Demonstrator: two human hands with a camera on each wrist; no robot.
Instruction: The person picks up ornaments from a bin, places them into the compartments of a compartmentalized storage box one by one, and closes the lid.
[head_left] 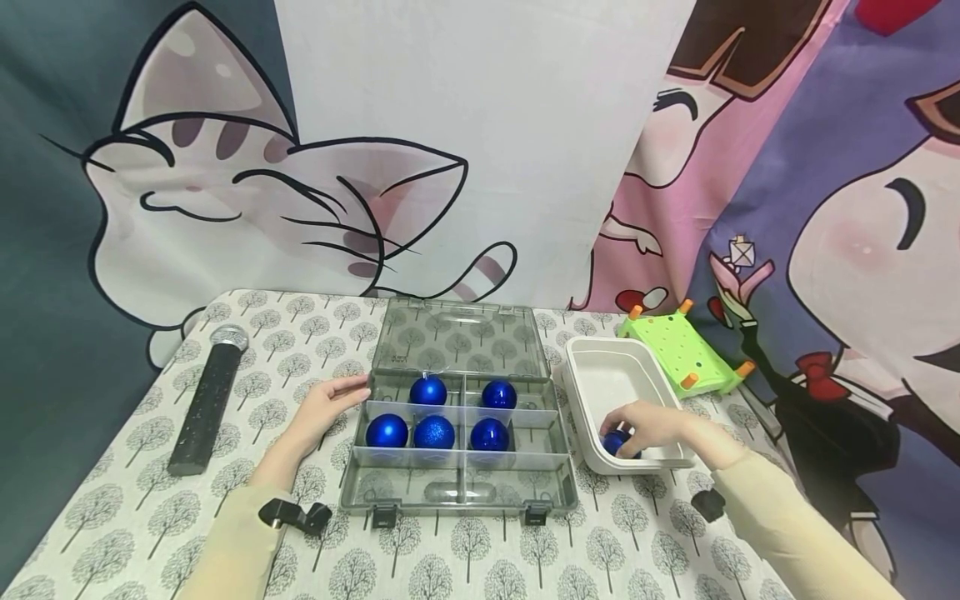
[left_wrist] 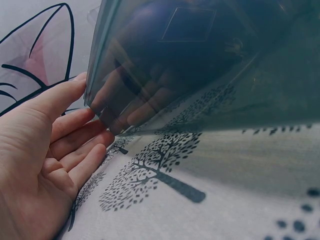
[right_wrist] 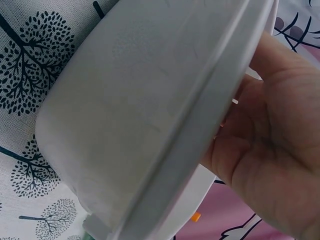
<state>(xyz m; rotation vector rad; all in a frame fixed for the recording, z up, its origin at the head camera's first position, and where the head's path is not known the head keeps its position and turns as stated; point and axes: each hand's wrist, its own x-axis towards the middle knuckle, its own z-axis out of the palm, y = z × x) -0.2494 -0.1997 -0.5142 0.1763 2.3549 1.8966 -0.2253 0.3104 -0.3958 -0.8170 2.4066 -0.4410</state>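
A clear grey divided plastic box [head_left: 459, 506] lies with its lid [head_left: 462, 340] folded back. Several blue baubles sit in its back and middle rows, among them a glittery bauble [head_left: 434, 432] beside a smooth one [head_left: 387, 431]. My left hand [head_left: 327, 410] touches the box's left edge with its fingertips; in the left wrist view the fingers [left_wrist: 82, 142] are loosely extended against the corner. Inside the white tub [head_left: 592, 442], my right hand [head_left: 643, 427] grips a blue bauble [head_left: 617, 442]. In the right wrist view the tub wall [right_wrist: 120, 110] hides fingertips and bauble.
A black microphone [head_left: 208, 400] lies on the tree-print cloth, left of my left hand. Behind the tub, at the right, is a green perforated toy piece [head_left: 682, 354] with orange pegs. A cartoon-print curtain [head_left: 487, 125] hangs at the table's back.
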